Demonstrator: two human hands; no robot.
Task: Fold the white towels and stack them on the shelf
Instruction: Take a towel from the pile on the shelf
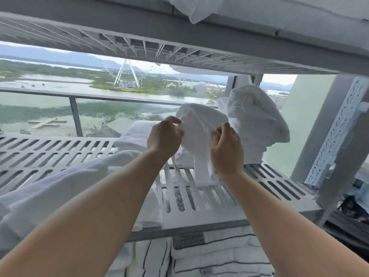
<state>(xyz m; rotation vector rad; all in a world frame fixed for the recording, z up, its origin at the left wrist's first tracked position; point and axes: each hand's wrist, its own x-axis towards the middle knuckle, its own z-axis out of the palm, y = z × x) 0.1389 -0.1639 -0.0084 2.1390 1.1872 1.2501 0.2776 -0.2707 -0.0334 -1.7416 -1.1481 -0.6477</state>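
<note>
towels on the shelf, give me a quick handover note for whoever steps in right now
Left hand and right hand each pinch the top edge of one white towel, held up unfolded, its lower end touching the slatted shelf.
Done: folded towels lie on the shelf behind the left hand.
Left: fold the held towel, then the crumpled pile at the right and the loose towel at the front left; stack them all.

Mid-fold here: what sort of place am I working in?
Likely a high-rise hotel's linen store: slotted shelves holding white towels, striped linen below, and a window over a lagoon and Ferris wheel.
</note>
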